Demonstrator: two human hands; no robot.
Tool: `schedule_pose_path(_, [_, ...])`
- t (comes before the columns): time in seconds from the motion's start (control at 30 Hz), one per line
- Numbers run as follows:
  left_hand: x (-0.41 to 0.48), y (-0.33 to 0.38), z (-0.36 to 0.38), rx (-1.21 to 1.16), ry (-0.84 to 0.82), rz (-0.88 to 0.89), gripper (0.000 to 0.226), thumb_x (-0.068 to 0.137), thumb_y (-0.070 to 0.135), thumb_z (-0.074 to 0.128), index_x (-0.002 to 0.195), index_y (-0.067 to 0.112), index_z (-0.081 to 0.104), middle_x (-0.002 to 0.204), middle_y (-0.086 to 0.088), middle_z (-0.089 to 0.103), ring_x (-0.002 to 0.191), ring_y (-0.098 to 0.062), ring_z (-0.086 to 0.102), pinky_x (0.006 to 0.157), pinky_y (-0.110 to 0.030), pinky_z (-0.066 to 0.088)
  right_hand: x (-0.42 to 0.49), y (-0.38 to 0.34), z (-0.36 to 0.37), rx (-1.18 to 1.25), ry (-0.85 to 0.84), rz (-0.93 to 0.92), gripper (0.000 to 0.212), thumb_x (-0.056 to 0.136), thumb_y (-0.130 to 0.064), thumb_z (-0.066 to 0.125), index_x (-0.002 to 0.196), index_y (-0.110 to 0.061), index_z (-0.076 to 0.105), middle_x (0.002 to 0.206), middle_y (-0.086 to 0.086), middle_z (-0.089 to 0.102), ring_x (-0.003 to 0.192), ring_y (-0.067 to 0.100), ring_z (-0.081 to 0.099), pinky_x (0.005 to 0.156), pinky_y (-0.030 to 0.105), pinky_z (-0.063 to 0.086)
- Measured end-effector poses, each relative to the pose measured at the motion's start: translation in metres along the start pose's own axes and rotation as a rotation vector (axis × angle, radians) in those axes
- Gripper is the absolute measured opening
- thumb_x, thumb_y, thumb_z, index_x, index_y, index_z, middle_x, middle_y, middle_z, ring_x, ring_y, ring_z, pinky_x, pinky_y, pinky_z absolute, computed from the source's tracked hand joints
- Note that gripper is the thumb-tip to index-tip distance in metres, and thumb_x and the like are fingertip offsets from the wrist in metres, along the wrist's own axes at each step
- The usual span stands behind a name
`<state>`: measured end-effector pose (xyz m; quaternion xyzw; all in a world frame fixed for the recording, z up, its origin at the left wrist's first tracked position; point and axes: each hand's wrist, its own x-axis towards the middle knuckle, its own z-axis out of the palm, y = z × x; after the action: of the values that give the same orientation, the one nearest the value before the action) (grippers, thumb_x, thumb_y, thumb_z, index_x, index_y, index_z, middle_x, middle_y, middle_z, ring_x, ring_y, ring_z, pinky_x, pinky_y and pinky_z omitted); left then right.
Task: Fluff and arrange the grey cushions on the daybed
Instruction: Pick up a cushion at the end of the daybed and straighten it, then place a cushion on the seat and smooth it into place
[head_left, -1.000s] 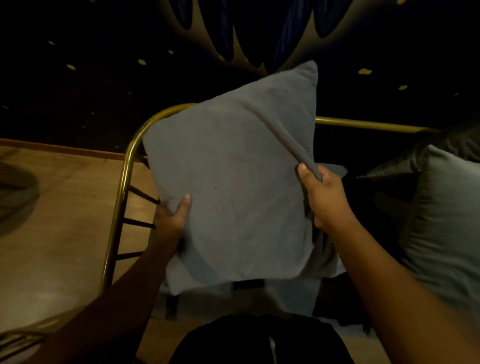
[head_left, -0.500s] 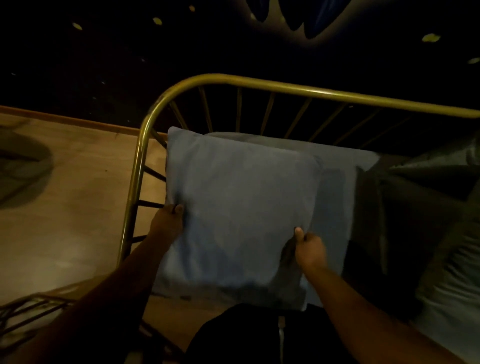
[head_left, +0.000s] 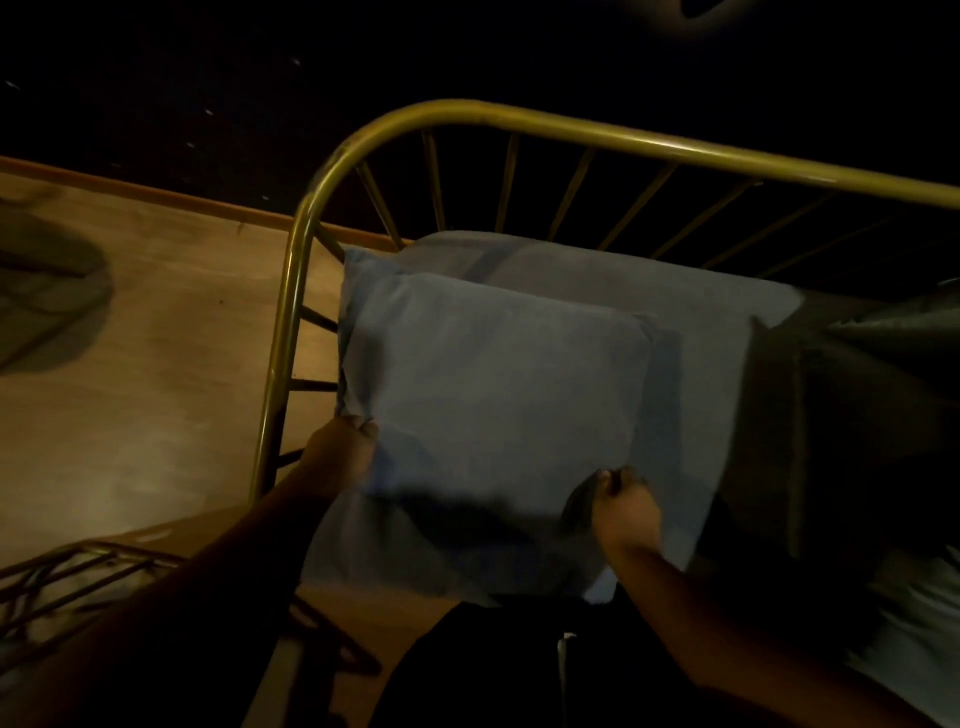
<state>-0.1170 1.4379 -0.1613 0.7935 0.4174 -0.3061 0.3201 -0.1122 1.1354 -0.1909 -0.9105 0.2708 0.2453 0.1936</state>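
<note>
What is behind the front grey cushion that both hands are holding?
A second grey cushion lies behind the front cushion, near the brass rail. Only its top and right edges show; the rest is covered.

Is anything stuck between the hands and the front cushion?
No. The left hand and right hand both grip the front cushion directly, nothing between. It already rests against the back cushion.

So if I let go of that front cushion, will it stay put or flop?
The front cushion looks soft: fabric bunches under the left hand and right hand. Probably light. It may slump against the cushion behind.
</note>
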Motion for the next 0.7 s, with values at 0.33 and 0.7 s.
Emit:
schedule_pose_path(0.33, [-0.024, 0.021, 0.033, 0.364, 0.027, 0.168, 0.071, 0.086, 0.039, 0.051, 0.145, 0.02, 0.016, 0.153, -0.018, 0.025, 0.14, -0.041, 0.02, 0.116, -0.052, 0.02, 0.021, -0.052, -0.012, -0.077, -0.462, -0.235, 0.059, 0.089, -0.027, 0.055, 0.143, -0.014, 0.034, 0.146, 0.019, 0.037, 0.131, 0.035, 0.041, 0.111, 0.038, 0.032])
schedule_pose_path(0.7, [-0.118, 0.185, 0.091, 0.116, -0.141, 0.66, 0.048, 0.089, 0.029, 0.054, 0.134, 0.02, 0.04, 0.142, -0.01, 0.046, 0.126, -0.03, 0.048, 0.101, -0.032, 0.038, 0.018, 0.006, -0.162, 0.296, 0.04, -0.343, 0.032, 0.089, -0.016, 0.054, 0.12, -0.011, 0.058, 0.125, 0.017, 0.056, 0.114, 0.032, 0.054, 0.097, 0.031, 0.04])
